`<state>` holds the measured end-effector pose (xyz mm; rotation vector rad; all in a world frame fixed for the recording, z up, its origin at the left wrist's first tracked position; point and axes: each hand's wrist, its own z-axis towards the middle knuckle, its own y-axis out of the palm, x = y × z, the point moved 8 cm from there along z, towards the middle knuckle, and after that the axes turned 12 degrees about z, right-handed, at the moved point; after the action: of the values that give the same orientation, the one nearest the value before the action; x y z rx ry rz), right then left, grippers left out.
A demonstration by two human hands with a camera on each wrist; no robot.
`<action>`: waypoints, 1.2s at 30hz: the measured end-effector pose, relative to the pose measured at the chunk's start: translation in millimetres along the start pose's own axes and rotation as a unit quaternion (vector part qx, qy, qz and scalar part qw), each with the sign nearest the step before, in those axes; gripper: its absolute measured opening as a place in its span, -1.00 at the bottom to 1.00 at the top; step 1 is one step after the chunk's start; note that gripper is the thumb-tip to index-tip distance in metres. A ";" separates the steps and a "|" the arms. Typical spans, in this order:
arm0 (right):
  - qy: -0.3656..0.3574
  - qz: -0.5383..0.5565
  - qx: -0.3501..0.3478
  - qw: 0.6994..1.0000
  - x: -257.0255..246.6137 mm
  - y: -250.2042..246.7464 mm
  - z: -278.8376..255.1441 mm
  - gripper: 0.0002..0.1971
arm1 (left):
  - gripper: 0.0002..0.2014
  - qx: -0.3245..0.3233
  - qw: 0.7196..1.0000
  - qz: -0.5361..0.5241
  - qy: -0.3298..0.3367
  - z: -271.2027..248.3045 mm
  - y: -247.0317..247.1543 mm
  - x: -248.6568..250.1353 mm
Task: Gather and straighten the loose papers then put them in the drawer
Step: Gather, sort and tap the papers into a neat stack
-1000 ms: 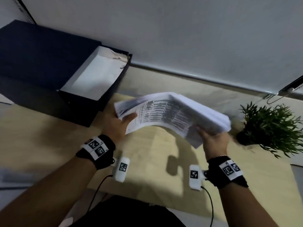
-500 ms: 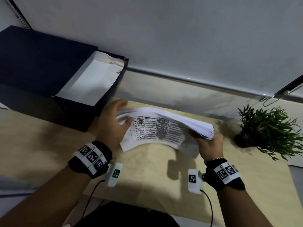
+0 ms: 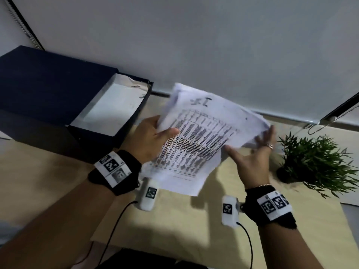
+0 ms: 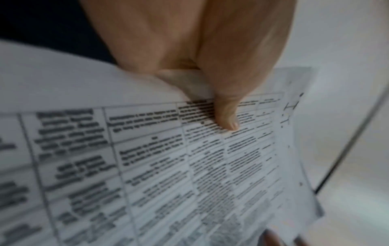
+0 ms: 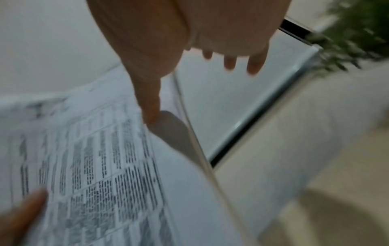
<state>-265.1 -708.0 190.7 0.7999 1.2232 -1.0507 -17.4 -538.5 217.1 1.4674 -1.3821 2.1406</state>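
Note:
A stack of white papers (image 3: 204, 136) with a printed table on top is held tilted above the wooden desk (image 3: 184, 220). My left hand (image 3: 155, 136) pinches its left edge, thumb on the printed face (image 4: 227, 116) and fingers behind. My right hand (image 3: 252, 152) is spread at the stack's right edge, fingers straight, the thumb touching the top sheet (image 5: 151, 116). The dark blue drawer (image 3: 108, 111) stands pulled out of its box at the left, showing a white inside.
A dark blue box (image 3: 48, 84) holding the drawer sits at the back left against the wall. A small green potted plant (image 3: 314, 162) stands on the desk close to my right hand. Another sheet (image 3: 349, 199) lies at the right edge.
The stack has tipped up from nearly flat to a steep tilt facing me. My right hand has let go of its grip and now lies spread against the right edge.

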 end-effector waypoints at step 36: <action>-0.045 0.217 0.050 0.974 -39.9 34.8 -17.8 -0.85 | -0.59 0.126 0.959 -0.250 0.051 -30.6 -6.6 5.8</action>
<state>-239.0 -672.0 224.5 1.0312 0.8693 -0.7825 -35.3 -513.0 223.5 1.5575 -0.6253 2.0635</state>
